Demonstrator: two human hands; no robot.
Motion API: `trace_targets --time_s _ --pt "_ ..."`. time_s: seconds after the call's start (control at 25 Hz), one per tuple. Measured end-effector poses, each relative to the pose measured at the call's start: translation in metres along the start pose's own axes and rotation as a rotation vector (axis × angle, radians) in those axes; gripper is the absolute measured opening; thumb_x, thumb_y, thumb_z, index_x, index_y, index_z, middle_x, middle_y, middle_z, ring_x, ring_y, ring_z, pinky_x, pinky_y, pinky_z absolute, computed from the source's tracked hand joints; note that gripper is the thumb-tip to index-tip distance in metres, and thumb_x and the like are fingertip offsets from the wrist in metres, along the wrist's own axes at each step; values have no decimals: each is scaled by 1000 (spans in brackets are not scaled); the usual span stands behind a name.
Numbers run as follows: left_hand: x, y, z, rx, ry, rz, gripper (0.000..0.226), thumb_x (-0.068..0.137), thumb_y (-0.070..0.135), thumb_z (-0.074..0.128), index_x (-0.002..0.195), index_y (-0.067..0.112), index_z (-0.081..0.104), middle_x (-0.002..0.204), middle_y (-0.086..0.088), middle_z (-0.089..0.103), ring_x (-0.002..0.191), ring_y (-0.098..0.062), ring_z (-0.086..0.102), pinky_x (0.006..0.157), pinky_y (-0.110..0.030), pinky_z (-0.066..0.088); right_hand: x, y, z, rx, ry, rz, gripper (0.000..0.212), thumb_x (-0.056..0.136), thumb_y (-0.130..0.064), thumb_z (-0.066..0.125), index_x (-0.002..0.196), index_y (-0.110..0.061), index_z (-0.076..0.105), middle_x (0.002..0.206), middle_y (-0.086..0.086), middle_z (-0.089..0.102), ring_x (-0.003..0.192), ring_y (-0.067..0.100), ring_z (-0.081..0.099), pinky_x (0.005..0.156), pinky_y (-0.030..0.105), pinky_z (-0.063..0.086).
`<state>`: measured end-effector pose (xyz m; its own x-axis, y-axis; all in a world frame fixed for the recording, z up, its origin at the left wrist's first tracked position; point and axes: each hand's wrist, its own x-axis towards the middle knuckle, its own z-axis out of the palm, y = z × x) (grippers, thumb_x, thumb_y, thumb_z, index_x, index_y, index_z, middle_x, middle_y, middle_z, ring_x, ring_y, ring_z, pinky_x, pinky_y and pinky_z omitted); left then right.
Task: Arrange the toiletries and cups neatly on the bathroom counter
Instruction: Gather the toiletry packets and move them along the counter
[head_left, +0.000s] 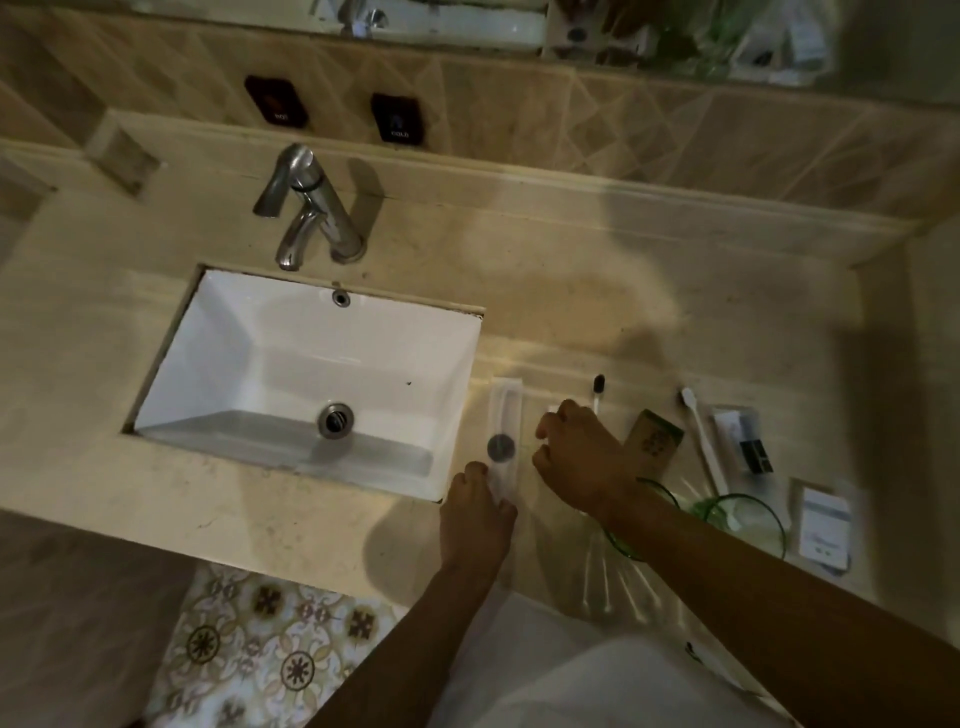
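Observation:
A long white packet with a round grey seal lies on the beige counter just right of the sink. My left hand pinches its near end. My right hand hovers beside it with curled fingers over a second small white item that is mostly hidden; I cannot tell if it holds it. A black-headed toothbrush pokes out behind that hand. Further right lie a brown box, a white toothbrush and a clear green-rimmed glass cup, partly under my right forearm.
The white sink with a chrome tap fills the left of the counter. A small tube pack and a white card lie at the far right. The counter's front edge runs below my hands, with patterned floor tiles beneath.

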<state>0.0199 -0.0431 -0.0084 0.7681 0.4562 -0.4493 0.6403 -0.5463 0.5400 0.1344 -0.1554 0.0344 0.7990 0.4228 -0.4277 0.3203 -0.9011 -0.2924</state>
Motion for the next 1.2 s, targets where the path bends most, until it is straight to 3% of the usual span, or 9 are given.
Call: trace_targets --time_s 0.2,0.32,0.44,0.56,0.72,0.84,1.0,1.08,1.2 --pt "6 5 -2 -13 -26 -47 28 84 22 71 104 17 52 98 -2 64 88 -22 66 77 -34 57 3 -30 6 3 -170 -18 17 92 -21 53 105 -13 62 100 7 64 88 22 61 73 31 48" --pt "5 -1 -5 -3 42 7 34 85 24 72 113 14 56 108 -5 61 96 -23 63 82 -35 55 4 -42 13 147 -248 107 24 89 -21 61 110 -10 63 104 10 67 78 19 58 66 28 47" --pt "9 3 -10 -50 72 -39 43 88 22 69 127 8 58 115 -9 68 104 -25 64 92 -36 51 8 -46 19 300 -186 238 25 89 -27 63 104 -7 64 100 10 68 72 15 52 60 25 40" --pt "19 6 -12 -141 34 -142 40 89 20 68 126 8 60 107 -9 74 95 -23 71 88 -31 53 7 -49 24 377 -126 308 24 92 -31 60 94 -8 65 94 10 69 68 16 52 56 24 38" --pt "25 2 -16 -377 -99 -261 7 84 16 71 88 17 77 88 -9 77 80 -27 74 80 -44 62 5 -51 27 392 -144 318 40 99 -43 47 91 -7 62 92 13 69 71 22 57 57 27 38" --pt "26 0 -28 -542 -151 -325 31 86 9 66 59 24 72 70 -10 74 68 -29 72 68 -42 64 4 -50 26 467 -157 335 45 96 -45 50 81 -6 64 82 13 70 69 24 62 59 30 45" --pt "27 7 -52 -780 -224 -314 18 85 7 61 73 13 73 78 -17 71 71 -28 66 58 -33 56 5 -49 8 626 -71 273 22 87 -28 61 67 -21 59 71 -1 66 61 11 59 52 22 44" --pt "31 18 -64 -970 -303 -295 13 86 5 62 77 10 71 78 -13 71 72 -27 66 62 -35 55 7 -47 -10 718 -5 230 12 85 -25 63 73 -26 60 73 -10 62 67 6 58 55 18 40" --pt "39 50 -75 -1138 -458 -206 5 87 0 64 89 4 67 83 -15 73 73 -27 71 69 -39 60 10 -26 -39 895 72 218 6 87 -23 64 88 -22 70 83 -9 68 77 7 64 65 21 47"
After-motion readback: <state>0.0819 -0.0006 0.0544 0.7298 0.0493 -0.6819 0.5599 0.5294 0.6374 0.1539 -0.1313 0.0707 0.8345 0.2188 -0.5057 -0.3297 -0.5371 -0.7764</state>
